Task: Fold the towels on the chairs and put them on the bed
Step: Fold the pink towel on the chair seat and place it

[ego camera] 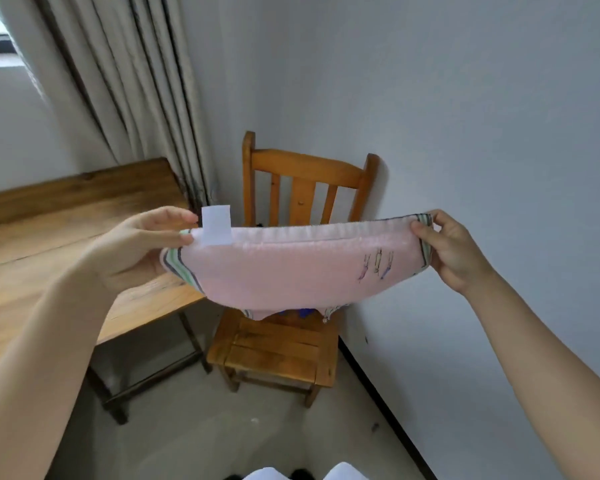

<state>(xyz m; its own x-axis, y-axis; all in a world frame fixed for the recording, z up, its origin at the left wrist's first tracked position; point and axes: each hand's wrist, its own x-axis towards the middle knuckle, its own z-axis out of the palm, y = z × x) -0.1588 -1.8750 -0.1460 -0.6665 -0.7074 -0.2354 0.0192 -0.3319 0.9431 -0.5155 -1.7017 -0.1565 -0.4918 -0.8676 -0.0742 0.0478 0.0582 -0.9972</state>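
Towel (291,268) is held in the air, stretched between both hands, straight ahead of the person and above the chair (302,181) seat. Its long axis runs left to right, roughly level and sagging in the middle. Neither hand is nearer: each has one end.

Left hand (142,247): thumb and fingers pinch the left end at the top edge, just beside a white label (216,225) that sticks up. Right hand (454,251): thumb on the near face, fingers curled behind, pinching the right end.

Judgement: the next fold turns on bringing the two ends together, so the hands close toward each other along that axis.

Towel is pink and fluffy, with striped bands at both short ends and small stitched figures near the right end. The top edge looks doubled, probably one lengthwise fold in place.

Something blue (303,311) shows under the sag on the seat, possibly another towel; too hidden to tell. Tabletop (49,237) lies to the left. Bed not in view.
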